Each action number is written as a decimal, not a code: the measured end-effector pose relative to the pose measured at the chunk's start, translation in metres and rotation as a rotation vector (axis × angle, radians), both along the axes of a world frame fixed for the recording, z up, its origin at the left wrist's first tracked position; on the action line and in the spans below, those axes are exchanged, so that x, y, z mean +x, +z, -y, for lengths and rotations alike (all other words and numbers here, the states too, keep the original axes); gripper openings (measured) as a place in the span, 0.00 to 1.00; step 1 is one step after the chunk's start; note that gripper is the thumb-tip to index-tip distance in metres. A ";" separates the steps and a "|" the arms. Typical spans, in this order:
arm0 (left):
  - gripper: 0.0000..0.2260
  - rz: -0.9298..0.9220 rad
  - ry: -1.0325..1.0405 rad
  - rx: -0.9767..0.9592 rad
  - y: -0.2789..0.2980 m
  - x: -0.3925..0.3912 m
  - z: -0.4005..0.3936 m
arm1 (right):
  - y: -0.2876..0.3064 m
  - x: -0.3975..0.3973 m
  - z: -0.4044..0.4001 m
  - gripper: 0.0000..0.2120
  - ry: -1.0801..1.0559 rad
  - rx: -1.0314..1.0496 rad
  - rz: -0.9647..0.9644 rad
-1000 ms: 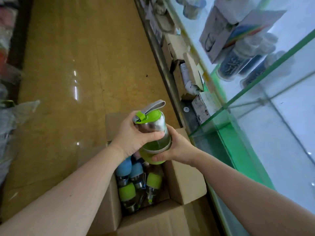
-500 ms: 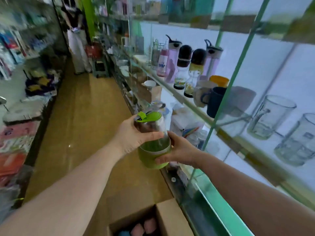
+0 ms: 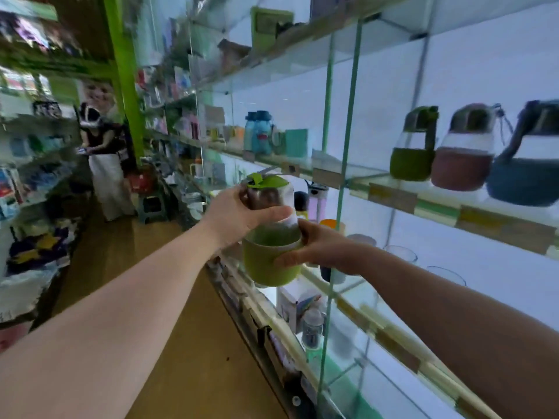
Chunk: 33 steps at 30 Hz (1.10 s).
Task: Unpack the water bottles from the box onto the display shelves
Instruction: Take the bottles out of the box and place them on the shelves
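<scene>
Bottle was out of the box and up at shelf height: a second before, you held the green-lidded water bottle [image 3: 272,234] just above the open carton of bottles; at this moment the carton had dropped out of view and the glass display shelves [image 3: 393,195] filled the right side. Your grip stayed the same through the lift: left hand [image 3: 239,217] wrapped round the clear upper body under the green lid, right hand [image 3: 314,247] curled round the green sleeve from the far side. The bottle was upright, in the air, out in front of the shelf edge, not yet resting on anything. Three like bottles, green-sleeved [image 3: 413,146], pink-sleeved [image 3: 464,152] and blue-sleeved [image 3: 526,164], already stood in a row on the shelf to the right, so that row was likely the target. Placing remained undone, and more bottles were probably left in the box.
</scene>
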<state>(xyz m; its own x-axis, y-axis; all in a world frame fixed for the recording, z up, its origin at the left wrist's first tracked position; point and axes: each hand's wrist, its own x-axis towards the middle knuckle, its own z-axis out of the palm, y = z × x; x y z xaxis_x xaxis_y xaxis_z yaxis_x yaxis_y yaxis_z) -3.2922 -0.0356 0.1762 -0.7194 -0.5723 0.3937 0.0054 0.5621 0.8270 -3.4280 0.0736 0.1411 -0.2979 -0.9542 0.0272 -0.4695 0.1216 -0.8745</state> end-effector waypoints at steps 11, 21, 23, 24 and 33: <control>0.11 -0.134 -0.190 -0.118 0.101 -0.025 -0.079 | 0.110 0.004 -0.104 0.23 -0.221 -0.053 -0.194; 0.21 -0.180 -0.486 -0.054 0.125 -0.078 -0.220 | 0.138 -0.003 -0.264 0.22 -0.554 -0.031 -0.361; 0.17 -0.178 -0.535 -0.077 0.129 -0.090 -0.254 | 0.141 -0.005 -0.301 0.21 -0.621 -0.034 -0.363; 0.16 -0.183 -0.560 -0.094 0.131 -0.097 -0.271 | 0.142 -0.006 -0.320 0.21 -0.653 -0.030 -0.370; 0.14 -0.117 -0.798 -0.100 0.138 -0.145 -0.409 | 0.147 -0.013 -0.469 0.21 -0.898 0.009 -0.413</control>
